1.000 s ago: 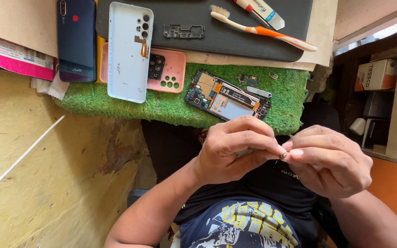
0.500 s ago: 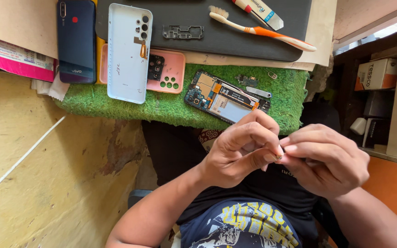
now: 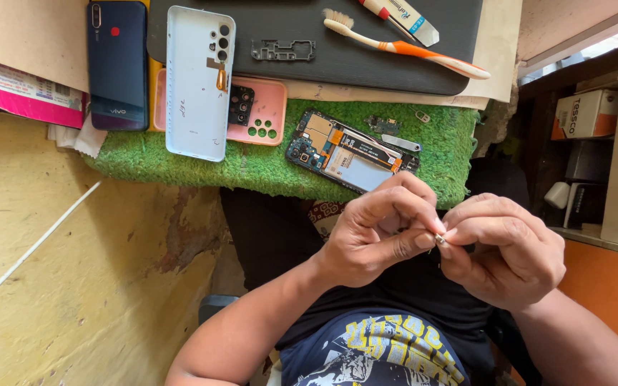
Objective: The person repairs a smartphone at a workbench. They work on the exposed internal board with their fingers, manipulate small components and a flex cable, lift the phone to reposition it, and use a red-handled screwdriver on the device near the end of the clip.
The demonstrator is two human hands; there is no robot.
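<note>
Metal part [image 3: 440,238] pinched between both hands, below green mat's [image 3: 266,168] edge

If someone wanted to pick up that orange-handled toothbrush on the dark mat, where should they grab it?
Probably at the middle of the orange handle of the toothbrush, coming down from above. It lies flat on the dark mat, its long thin handle free on both sides, and the glue tube crowds the bristle end.

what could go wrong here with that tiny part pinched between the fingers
1. The tiny part is pinched between the left hand and right hand over the lap, off the green mat; a slip could likely lose it.
2. The opened phone lies near the mat's edge, close to the hands; a bump might knock it off.
</note>
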